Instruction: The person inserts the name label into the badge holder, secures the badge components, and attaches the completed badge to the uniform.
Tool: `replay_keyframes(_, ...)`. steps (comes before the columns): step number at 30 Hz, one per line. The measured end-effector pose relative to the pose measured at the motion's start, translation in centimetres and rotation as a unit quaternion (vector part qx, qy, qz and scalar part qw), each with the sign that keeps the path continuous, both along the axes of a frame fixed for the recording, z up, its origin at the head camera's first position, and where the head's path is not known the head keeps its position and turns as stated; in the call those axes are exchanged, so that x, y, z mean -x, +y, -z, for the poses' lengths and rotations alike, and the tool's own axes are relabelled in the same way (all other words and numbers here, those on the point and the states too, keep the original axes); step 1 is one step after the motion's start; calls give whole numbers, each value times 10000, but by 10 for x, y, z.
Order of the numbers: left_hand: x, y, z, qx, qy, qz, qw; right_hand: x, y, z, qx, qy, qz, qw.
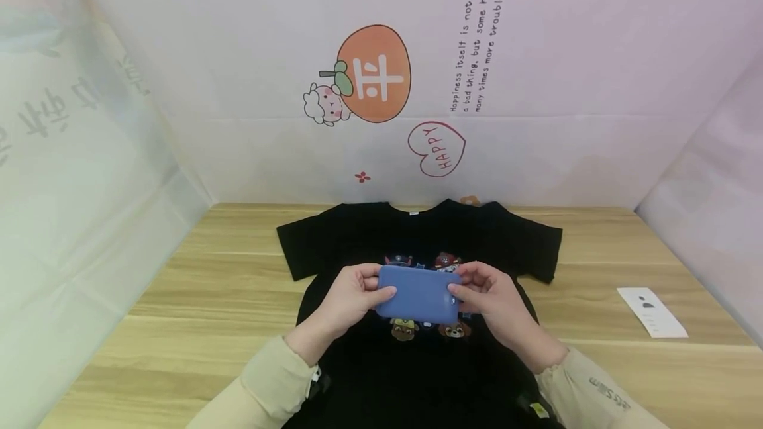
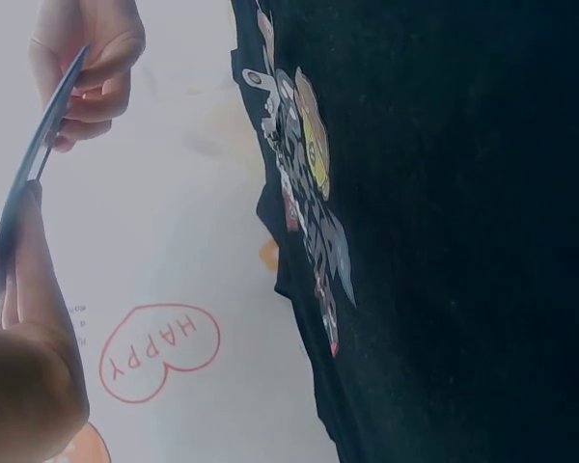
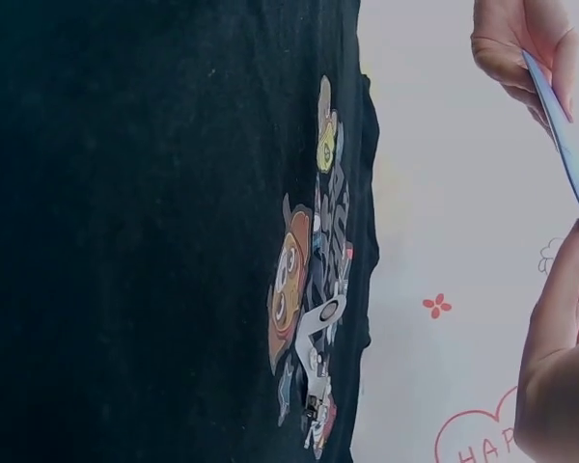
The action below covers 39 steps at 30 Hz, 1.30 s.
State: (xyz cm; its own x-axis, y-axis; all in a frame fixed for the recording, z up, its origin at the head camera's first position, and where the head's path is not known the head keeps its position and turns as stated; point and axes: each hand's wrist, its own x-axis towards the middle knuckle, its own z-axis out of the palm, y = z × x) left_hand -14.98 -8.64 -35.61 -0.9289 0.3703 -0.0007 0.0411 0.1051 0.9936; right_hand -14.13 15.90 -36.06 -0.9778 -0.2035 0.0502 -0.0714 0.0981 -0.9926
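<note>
Between my two hands is a flat blue wallet-like case [image 1: 417, 294] with rounded corners, held level above a black T-shirt [image 1: 411, 376]. My left hand [image 1: 357, 296] pinches its left end, thumb on the near face and fingers behind. At the other end my right hand [image 1: 491, 293] grips it the same way, beside a small fastener-like dot. Seen edge-on in the left wrist view, the case [image 2: 41, 145] is thin and seems to have two layers. The T-shirt lies spread flat, its cartoon print [image 1: 403, 330] partly hidden behind the case and hands.
A white card [image 1: 652, 313] with a dark figure printed on it lies at the right of the wooden table [image 1: 232, 283]. Behind the table hangs a pale printed cloth [image 1: 536, 157], with more cloth at both sides. The shirt's collar lies near the back edge.
</note>
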Motion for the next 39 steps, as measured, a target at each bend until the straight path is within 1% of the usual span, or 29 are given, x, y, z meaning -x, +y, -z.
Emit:
replay_keyframes(5, 1, 3, -1, 54, 22, -75, 10000, 2, 0, 1, -68, -114, 157, 9998)
replay_keyframes(12, 1, 5, 2, 101, -18, -144, 9998, 2, 0, 2, 49, -248, 102, 9996)
replay_keyframes(16, 1, 6, 2, 100, -60, -177, 9998, 2, 1, 3, 44, -296, 137, 9995)
replay_keyframes(21, 1, 7, 3, 86, -129, -275, 9995, 2, 0, 4, 155, -371, 148, 9991)
replay_keyframes(28, 3, 8, 6, 90, -158, -382, 9991, 3, 1, 4, 197, -398, 116, 9989)
replay_keyframes(33, 3, 7, 10, 207, -216, -458, 9985, 2, 1, 5, 231, -439, 74, 9987)
replay_keyframes(36, 4, 6, 13, 208, -305, -385, 9986, 1, 1, 5, 275, -439, 72, 9986)
replay_keyframes(39, 5, 4, 14, 163, -372, -166, 9990, 1, 2, 5, 250, -453, 136, 9986)
